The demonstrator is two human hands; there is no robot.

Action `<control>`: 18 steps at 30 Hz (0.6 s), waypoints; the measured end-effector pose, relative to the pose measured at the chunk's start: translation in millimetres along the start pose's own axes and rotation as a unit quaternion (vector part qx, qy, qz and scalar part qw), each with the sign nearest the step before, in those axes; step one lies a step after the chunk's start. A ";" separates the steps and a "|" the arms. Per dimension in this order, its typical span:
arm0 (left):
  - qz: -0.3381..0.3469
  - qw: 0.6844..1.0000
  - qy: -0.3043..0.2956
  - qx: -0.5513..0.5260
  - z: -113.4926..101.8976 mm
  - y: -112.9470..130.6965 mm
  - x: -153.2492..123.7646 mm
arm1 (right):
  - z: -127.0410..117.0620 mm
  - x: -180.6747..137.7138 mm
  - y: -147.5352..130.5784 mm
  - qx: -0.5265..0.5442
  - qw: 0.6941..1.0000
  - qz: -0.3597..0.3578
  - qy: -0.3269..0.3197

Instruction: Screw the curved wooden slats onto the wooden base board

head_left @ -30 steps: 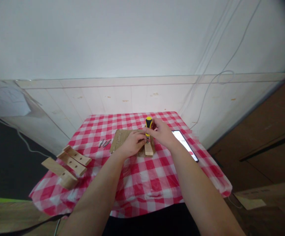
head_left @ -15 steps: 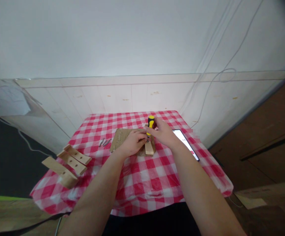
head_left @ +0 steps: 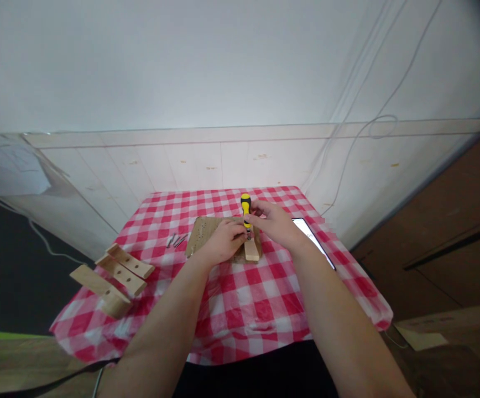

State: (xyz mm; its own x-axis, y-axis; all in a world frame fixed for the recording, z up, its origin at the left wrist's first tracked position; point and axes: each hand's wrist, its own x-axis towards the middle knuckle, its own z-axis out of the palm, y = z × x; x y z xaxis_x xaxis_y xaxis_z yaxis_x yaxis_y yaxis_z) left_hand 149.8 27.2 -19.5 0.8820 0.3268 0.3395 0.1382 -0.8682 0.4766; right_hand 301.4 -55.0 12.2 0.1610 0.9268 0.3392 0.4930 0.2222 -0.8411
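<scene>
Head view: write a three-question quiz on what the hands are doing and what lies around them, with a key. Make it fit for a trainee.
1. Which of the person's hands grips the yellow-and-black screwdriver?
2. True or false: the phone lies to the right of the brown board.
3. Choose one. The screwdriver's shaft points down toward:
A) the phone
B) the pale wooden block
C) the loose wooden pieces with holes

Key:
1. The right hand.
2. True.
3. B.
</scene>
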 end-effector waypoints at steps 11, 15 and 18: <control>-0.011 1.000 -0.007 -0.012 2.4 -3.0 -0.1 | 2.2 -1.2 -0.4 0.028 0.999 0.017 0.003; -0.003 1.000 -0.004 -0.017 2.7 -3.4 0.1 | 0.3 -1.4 3.3 0.043 0.999 0.019 -0.018; -0.014 1.000 -0.006 -0.016 2.2 -2.3 0.0 | -1.2 0.0 8.5 0.005 0.999 0.032 0.011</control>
State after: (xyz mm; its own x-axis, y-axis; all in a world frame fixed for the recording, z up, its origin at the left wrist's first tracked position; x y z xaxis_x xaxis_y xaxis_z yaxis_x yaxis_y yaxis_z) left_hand 150.5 28.4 -22.4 0.8834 0.3455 0.3165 0.1479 -0.8466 0.5113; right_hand 306.6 -53.5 5.6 0.2101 0.9323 0.2944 0.4733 0.1665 -0.8650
